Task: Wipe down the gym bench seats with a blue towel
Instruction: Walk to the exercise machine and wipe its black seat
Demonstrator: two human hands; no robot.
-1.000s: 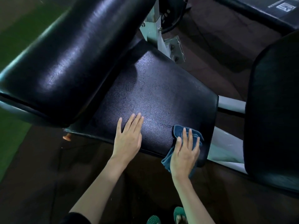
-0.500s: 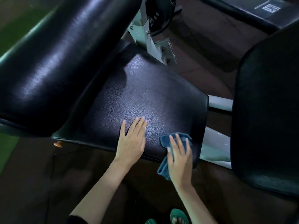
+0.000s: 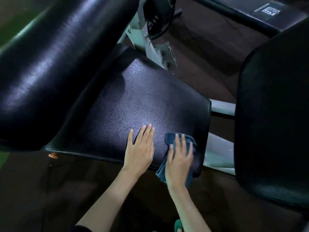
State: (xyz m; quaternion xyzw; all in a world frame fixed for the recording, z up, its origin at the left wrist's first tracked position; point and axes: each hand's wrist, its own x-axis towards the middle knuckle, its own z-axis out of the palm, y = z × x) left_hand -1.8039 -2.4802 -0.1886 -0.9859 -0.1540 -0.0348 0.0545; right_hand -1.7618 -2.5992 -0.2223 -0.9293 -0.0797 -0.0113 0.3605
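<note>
A black padded bench seat (image 3: pixel 142 104) fills the middle of the view. My left hand (image 3: pixel 139 150) rests flat on its near edge, fingers straight. My right hand (image 3: pixel 179 159) presses a blue towel (image 3: pixel 172 138) flat against the seat's near right corner, fingers straight. Part of the towel hangs over the front edge below my palm. The right hand is slightly blurred.
A long black backrest pad (image 3: pixel 55 64) slopes over the seat's left side. Another black pad (image 3: pixel 274 114) stands at the right. A white metal frame (image 3: pixel 145 41) rises behind the seat, with a white bar (image 3: pixel 222 108) at its right. Dark rubber floor lies around.
My right hand has slid the towel a little leftward along the seat's near right corner. My left hand stays flat on the near edge. The view has shifted slightly.
</note>
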